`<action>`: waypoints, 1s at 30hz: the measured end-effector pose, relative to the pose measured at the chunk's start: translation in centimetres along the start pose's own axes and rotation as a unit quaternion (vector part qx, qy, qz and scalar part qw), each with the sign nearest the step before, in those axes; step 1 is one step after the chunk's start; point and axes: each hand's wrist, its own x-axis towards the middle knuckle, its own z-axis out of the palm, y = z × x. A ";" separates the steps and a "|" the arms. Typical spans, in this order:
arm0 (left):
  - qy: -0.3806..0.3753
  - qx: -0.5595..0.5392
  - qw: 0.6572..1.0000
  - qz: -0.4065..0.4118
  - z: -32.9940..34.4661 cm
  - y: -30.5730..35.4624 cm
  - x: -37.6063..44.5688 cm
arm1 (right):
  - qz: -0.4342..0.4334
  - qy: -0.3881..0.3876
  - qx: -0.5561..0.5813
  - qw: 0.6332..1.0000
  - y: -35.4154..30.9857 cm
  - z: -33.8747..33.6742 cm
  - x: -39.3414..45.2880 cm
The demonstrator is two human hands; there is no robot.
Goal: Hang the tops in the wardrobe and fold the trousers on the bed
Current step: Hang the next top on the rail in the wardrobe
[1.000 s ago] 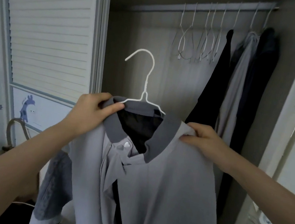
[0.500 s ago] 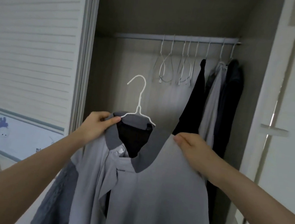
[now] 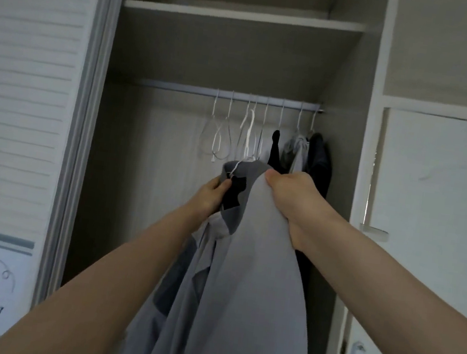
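My left hand (image 3: 211,192) grips the collar of the pale grey zip jacket (image 3: 238,273) on its white wire hanger (image 3: 249,137); my right hand (image 3: 293,198) clutches its shoulder. Beyond, the hook nears the wardrobe's metal rail (image 3: 178,88), beside 3 hung tops (image 3: 317,158).

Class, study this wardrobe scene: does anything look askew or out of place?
Yes. The grey top sits bunched and lopsided on its white hanger, gripped by the left hand and right hand. Its hook is below the rail, not yet on it. The empty hangers dangle at uneven angles.
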 end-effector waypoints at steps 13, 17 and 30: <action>-0.134 0.062 0.989 0.006 6.1 0.7 4.4 | -0.072 0.125 -0.042 0.989 1.2 -0.2 5.2; -0.144 0.042 0.988 0.024 7.5 0.6 6.3 | -0.089 0.137 -0.045 0.986 1.9 -0.4 7.3; -0.119 0.078 0.988 0.053 6.0 -2.4 15.7 | -0.127 0.192 -0.045 0.972 0.9 -0.6 20.0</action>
